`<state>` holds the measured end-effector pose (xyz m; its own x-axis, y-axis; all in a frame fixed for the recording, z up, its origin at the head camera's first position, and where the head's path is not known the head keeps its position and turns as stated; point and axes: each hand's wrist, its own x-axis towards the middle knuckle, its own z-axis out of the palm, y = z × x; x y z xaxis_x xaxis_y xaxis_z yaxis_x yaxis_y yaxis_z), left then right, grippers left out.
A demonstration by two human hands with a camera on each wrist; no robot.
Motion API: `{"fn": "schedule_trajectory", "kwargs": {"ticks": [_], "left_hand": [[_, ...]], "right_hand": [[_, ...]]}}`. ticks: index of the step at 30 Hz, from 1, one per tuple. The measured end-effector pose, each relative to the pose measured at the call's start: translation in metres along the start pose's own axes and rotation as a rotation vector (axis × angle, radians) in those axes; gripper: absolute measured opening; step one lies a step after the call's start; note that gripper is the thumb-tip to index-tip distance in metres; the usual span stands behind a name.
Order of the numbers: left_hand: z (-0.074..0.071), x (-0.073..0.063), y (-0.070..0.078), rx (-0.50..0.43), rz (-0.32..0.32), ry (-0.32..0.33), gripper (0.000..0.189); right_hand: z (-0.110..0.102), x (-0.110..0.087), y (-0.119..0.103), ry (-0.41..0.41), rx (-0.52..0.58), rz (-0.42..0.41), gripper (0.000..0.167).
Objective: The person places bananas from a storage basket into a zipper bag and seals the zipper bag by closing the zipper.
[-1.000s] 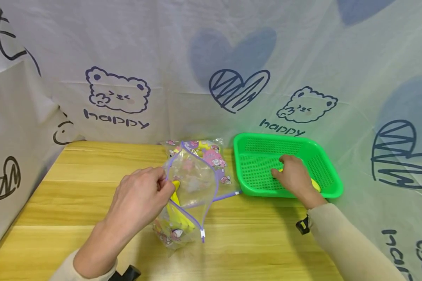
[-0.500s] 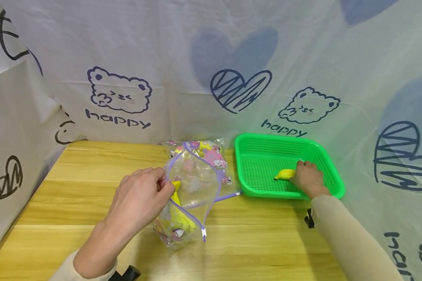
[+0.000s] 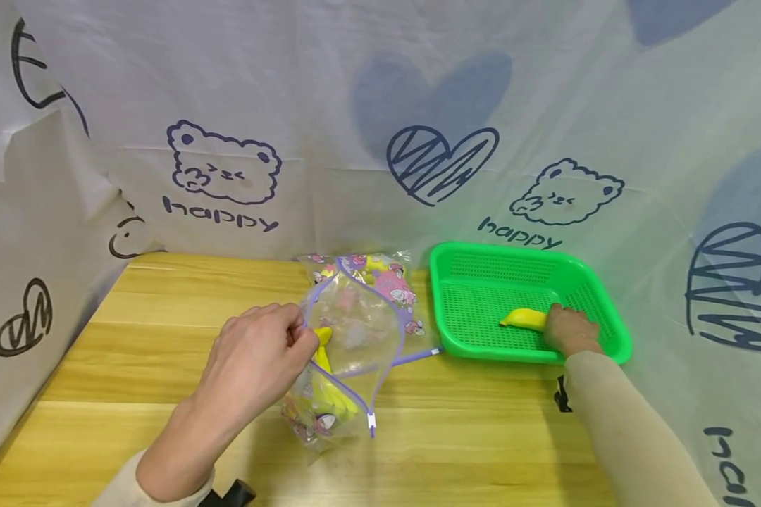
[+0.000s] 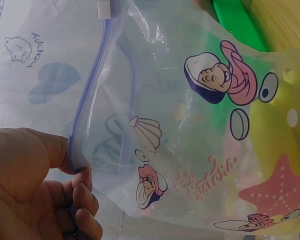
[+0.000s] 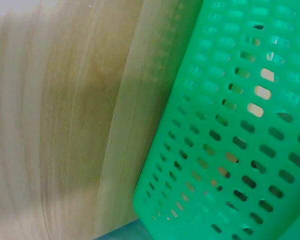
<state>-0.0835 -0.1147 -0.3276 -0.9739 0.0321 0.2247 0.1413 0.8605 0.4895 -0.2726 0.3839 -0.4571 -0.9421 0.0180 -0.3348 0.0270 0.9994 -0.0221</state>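
Observation:
My left hand (image 3: 256,355) pinches the purple-edged mouth of a clear zip bag (image 3: 361,310), which stands partly open. Bright yellow toy fruit that looks like bananas (image 3: 331,391) lies inside the bag's near part. In the left wrist view, thumb and fingertips hold the purple rim of the bag (image 4: 165,120), printed with shells, faces and a pink starfish. My right hand (image 3: 571,331) reaches down into the green basket (image 3: 475,310), right at the right end of a yellow banana (image 3: 525,319). Its fingers are hidden, so I cannot tell whether they grip it.
Another printed bag with yellow contents (image 3: 387,278) lies flat behind the held one, its purple slider strip (image 3: 418,357) reaching the basket. A white curtain (image 3: 330,127) with bear and heart drawings rises behind the wooden table (image 3: 165,338). The right wrist view shows the basket's slotted side (image 5: 225,135).
My right hand has shifted rightward in the basket, uncovering the banana's left part. My left hand keeps pinching the bag's rim. The view has drifted slightly.

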Motion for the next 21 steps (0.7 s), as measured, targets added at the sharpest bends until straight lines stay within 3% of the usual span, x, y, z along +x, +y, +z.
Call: {"fn": "schedule_trajectory", "kwargs": {"ticks": [12,21], "left_hand": [[-0.002,0.0,0.001,0.001,-0.016,0.003,0.023],[-0.003,-0.002,0.002,0.004,-0.037,-0.015,0.021]], "right_hand": [[0.002,0.012,-0.041,0.073,-0.039,-0.097,0.059],[0.008,0.018,-0.049,0.088,-0.073,-0.109,0.061]]}}
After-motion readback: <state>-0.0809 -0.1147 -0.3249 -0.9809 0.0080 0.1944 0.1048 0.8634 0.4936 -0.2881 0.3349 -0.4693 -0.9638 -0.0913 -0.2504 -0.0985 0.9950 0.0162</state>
